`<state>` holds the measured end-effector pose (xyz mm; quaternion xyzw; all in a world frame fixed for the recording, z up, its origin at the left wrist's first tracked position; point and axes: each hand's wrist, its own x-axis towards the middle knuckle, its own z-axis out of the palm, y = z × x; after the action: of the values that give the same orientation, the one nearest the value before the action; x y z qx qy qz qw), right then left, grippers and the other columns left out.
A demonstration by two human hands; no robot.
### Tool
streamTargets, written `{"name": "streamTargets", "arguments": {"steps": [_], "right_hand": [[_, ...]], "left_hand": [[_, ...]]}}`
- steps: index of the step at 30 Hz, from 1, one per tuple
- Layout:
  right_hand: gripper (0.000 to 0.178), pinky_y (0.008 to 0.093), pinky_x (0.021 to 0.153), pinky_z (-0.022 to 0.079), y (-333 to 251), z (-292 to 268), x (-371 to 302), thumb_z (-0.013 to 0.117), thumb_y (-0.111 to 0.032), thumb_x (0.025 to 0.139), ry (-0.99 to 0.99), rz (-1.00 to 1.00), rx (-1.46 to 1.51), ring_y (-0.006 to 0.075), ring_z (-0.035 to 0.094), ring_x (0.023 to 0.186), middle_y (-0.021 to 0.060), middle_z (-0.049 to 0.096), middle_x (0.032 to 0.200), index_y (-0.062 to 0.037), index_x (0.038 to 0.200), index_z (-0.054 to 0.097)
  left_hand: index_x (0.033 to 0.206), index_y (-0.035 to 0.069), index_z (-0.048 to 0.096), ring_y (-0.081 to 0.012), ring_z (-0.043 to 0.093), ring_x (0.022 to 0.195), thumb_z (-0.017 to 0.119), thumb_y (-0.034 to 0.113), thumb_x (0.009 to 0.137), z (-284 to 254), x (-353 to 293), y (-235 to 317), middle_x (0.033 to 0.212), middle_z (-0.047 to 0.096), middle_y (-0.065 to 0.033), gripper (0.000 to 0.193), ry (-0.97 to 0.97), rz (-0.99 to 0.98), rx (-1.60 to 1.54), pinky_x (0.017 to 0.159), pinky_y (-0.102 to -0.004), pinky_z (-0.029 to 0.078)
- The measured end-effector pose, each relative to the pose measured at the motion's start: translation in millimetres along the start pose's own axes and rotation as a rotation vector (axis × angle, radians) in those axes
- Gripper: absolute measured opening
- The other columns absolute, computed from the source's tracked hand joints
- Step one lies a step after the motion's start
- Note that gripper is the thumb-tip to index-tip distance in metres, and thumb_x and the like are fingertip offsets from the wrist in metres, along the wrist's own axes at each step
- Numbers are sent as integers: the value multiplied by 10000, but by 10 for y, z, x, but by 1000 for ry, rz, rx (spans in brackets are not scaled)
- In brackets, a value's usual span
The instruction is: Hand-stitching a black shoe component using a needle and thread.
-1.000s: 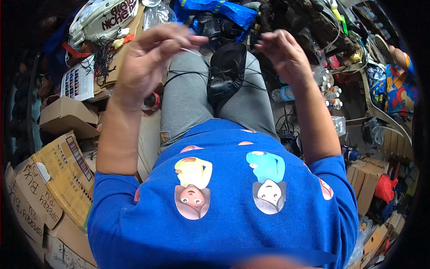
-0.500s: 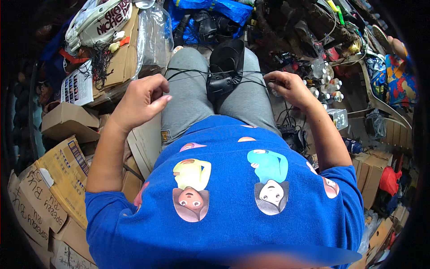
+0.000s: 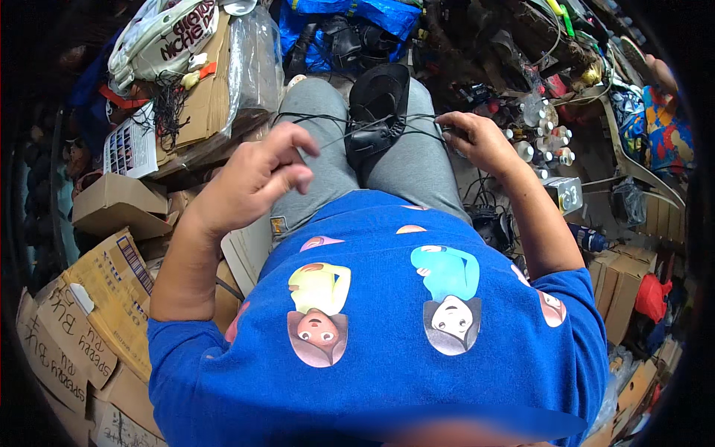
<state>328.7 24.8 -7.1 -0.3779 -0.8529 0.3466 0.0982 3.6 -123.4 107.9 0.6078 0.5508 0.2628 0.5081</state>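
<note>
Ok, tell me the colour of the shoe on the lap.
The shoe is black, seen in the head view.

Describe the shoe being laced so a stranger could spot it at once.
Start at the grey-trousered knees at the picture's upper middle. Wedged between them lies a black shoe, sole up. Thin black laces run from it to the left hand and right hand, unlike the surrounding clutter.
</note>
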Motion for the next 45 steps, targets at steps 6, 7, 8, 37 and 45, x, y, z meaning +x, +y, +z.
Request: {"name": "streamTargets", "arguments": {"steps": [6, 7, 8, 37, 45], "right_hand": [[474, 328, 832, 492, 761, -459, -494, 557, 12, 749, 139, 408, -124, 220, 647, 944, 108, 663, 1043, -152, 1193, 584], [450, 327, 842, 486, 1154, -674, -747, 559, -11, 775, 220, 365, -176, 220, 640, 962, 103, 660, 1064, -156, 1201, 579], [425, 327, 847, 480, 1463, -895, -1027, 562, -65, 807, 250, 649, -225, 228, 636, 977, 110, 656, 1087, -161, 1220, 566], [180, 294, 684, 450, 957, -4, -91, 598, -204, 884, 192, 232, 75, 153, 524, 720, 82, 570, 824, -56, 986, 611], [147, 252, 774, 488, 153, -53, 385, 668, -24, 798, 129, 36, 484, 107, 606, 881, 31, 650, 894, -20, 945, 668]], "left_hand": [[988, 19, 650, -165, 628, 807, 627, 90, 818, -1318, -485, -441, 909, 656, -99, 186, 464, 106, 774, 739, -272, 486], [1043, 33, 654, -146, 630, 863, 615, 151, 861, -1772, -916, -420, 959, 671, -82, 220, 750, -132, 818, 795, -273, 484], [1040, 43, 672, -133, 631, 884, 607, 155, 864, -1902, -1132, -142, 989, 677, -69, 219, 953, -265, 989, 784, -255, 481], [929, -8, 625, -140, 561, 755, 565, 174, 891, -969, -117, -1526, 808, 620, -54, 195, 421, -297, -53, 702, -266, 438], [1122, 78, 622, -317, 520, 1164, 716, 232, 760, 202, 1230, -416, 1280, 533, -157, 404, 283, 456, 485, 961, -372, 423]]}}
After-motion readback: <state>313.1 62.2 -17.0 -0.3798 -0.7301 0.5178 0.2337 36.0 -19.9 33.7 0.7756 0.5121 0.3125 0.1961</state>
